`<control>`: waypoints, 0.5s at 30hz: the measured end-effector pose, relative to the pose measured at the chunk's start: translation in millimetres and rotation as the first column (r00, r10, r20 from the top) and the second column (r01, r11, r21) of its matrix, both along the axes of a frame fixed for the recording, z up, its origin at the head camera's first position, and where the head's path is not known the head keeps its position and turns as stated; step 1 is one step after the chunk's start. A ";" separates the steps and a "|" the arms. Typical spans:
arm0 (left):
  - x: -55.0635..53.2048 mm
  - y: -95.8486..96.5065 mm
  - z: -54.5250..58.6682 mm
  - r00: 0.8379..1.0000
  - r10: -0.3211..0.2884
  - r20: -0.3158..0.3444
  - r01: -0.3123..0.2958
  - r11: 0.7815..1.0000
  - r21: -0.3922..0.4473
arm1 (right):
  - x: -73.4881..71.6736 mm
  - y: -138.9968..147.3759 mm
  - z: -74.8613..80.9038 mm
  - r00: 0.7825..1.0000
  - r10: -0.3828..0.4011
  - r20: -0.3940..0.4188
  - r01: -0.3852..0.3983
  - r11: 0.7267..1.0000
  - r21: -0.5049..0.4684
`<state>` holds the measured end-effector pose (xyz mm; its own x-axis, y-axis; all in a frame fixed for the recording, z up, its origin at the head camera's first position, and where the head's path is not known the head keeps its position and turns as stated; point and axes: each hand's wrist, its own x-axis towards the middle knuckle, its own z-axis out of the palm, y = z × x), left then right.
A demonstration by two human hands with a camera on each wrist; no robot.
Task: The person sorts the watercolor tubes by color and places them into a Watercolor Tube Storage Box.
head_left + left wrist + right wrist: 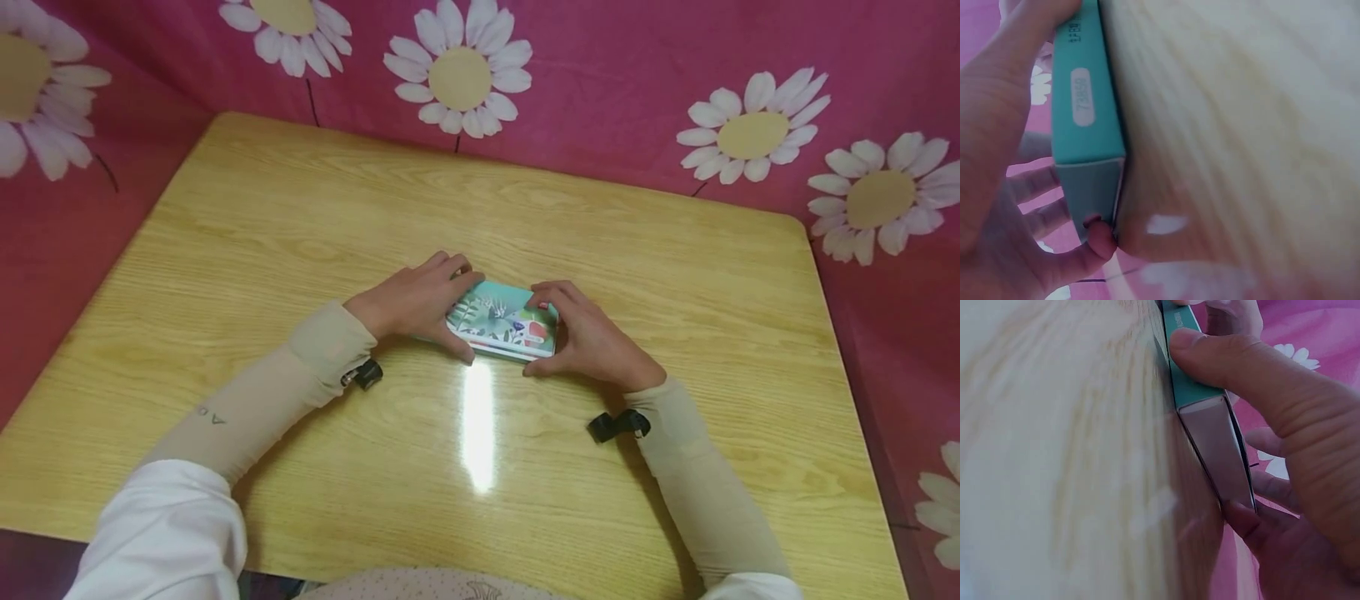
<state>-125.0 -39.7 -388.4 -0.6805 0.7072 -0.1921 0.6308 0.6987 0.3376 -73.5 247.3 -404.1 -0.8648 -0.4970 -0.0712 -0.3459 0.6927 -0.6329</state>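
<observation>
A flat teal cardboard box [495, 315] with a flower-and-leaf print lies on the wooden table between two hands. At its left end the left hand [420, 302] grips it, thumb along the near side and fingers over the far side. The right hand [592, 337] holds the opposite end the same way, thumb near the front corner. In the left wrist view, the box's side [1085, 94] bears a pale oval with a printed number, and the little finger touches a lower corner. A pale end panel [1216, 444] shows in the right wrist view. The box's underside is hidden.
The light wooden table [337, 217] reflects a bright streak of light in front of the box. Behind and beside it hangs a pink cloth [600, 75] with large white daisies. Small black wrist devices sit on the left sleeve [262, 392] and right sleeve [705, 475].
</observation>
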 end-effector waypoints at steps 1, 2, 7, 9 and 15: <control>0.4 -0.1 -0.6 1.000 0.003 0.003 -0.003 1.000 0.007 | 0.0 0.7 0.2 1.000 0.001 0.004 -0.001 1.000 0.005; 0.7 -0.1 -1.2 1.000 0.005 0.008 -0.005 1.000 0.011 | 0.1 1.4 0.4 1.000 0.003 0.003 -0.003 1.000 0.009; 2.2 -0.6 -3.8 1.000 0.011 0.020 -0.012 1.000 0.020 | 1.4 3.8 1.1 1.000 0.009 -0.003 -0.009 1.000 0.030; 2.6 -1.9 -4.5 1.000 0.011 0.020 -0.012 1.000 0.025 | 1.6 3.9 0.9 1.000 0.012 -0.004 -0.011 0.999 0.035; 1.7 -17.0 -3.4 0.998 0.051 0.031 -0.054 0.996 0.069 | 2.6 10.6 1.5 1.000 -0.023 0.015 0.023 1.000 0.009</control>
